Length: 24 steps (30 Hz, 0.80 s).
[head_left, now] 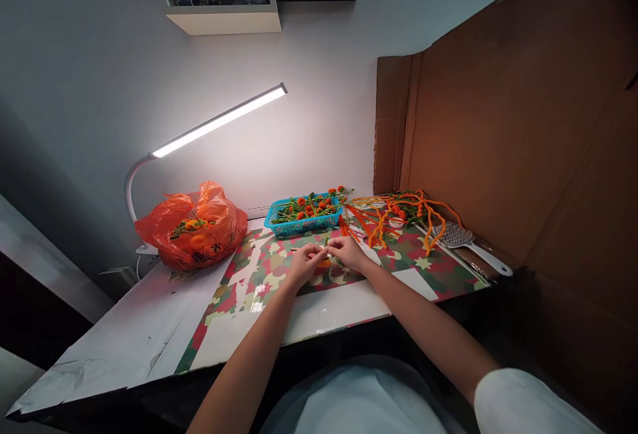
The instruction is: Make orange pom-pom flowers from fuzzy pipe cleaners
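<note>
My left hand [308,262] and my right hand [347,252] meet over the camouflage-patterned table cover, fingertips pinched close together. Between them shows the tip of a small green piece [326,242], too small to make out well. A bit of orange [323,264] lies just under the fingers. Beyond my hands is a blue basket [304,224] holding green stems with orange-red pompom heads. Orange and red fuzzy strips [381,224] are spread to the right of the basket.
An orange plastic bag [192,238] with orange and green pieces inside stands at the left, under a lit lamp [219,120]. A grey-white hairbrush [473,245] rests at the right edge. Tall cardboard [498,141] walls off the right side.
</note>
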Motion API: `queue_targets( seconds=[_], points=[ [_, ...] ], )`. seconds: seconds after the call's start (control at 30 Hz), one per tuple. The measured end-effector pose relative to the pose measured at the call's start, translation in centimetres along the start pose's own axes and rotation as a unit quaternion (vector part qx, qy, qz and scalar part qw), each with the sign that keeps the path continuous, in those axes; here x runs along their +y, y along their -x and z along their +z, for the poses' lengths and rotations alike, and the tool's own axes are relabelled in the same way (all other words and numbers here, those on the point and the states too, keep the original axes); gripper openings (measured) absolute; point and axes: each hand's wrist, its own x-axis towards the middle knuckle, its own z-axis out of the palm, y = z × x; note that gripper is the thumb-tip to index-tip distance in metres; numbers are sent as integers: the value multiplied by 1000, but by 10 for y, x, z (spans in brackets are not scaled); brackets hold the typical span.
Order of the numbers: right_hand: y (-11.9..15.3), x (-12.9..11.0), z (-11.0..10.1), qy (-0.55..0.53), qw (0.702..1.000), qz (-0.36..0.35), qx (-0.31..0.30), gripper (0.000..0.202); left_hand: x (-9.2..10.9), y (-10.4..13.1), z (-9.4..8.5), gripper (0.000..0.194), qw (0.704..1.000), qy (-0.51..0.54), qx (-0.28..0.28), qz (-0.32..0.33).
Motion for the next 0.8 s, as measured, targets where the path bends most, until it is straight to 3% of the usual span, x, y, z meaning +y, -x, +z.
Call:
queue_targets(
  seconds=[0.2,0.4,0.47,0.53,0.63,0.8],
  points=[
    [3,-11,-6,-62,996,-27,-51,29,-7,-2,-3,30,967,214,-79,-116],
    [6,-17,-6,-95,991,-42,-89,29,-2,0,-9,25,918,294,-196,-181],
    [5,-16,-5,-92,991,-37,-87,28,-1,-1,-9,28,927,280,-178,-177],
    [4,-14,-4,-58,996,-34,-52,26,-1,-1,-8,34,952,236,-112,-161],
    [2,-8,-2,26,999,-27,21,24,0,-1,-5,40,989,121,-16,-86],
    [2,-3,3,70,997,-17,38,23,3,1,-2,28,996,-69,25,50]
  ],
)
